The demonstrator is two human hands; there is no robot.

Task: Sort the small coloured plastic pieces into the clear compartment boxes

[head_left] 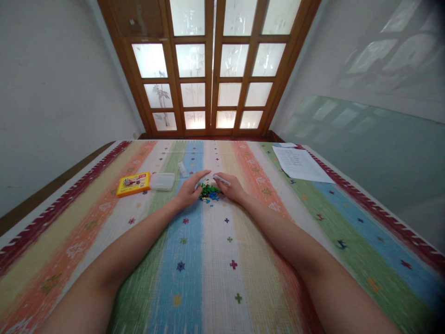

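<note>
A small heap of tiny building pieces (210,191), mostly green and blue with some white and dark ones, lies on the striped cloth between my hands. My left hand (189,190) rests at the heap's left edge, index finger stretched out over its far side and thumb apart. It holds nothing that I can see. On the right side, my right hand (233,186) has its fingers closed around a slim white pen-like stick (221,179), which slants toward the heap's far edge. The stick's exact kind is too small to tell.
Left of the hands are a yellow box (133,184) with a printed picture and a clear plastic case (162,181). A small transparent piece (182,169) lies beyond my left hand. Printed paper (301,164) lies at the table's far right. Glazed wooden doors (211,69) stand behind.
</note>
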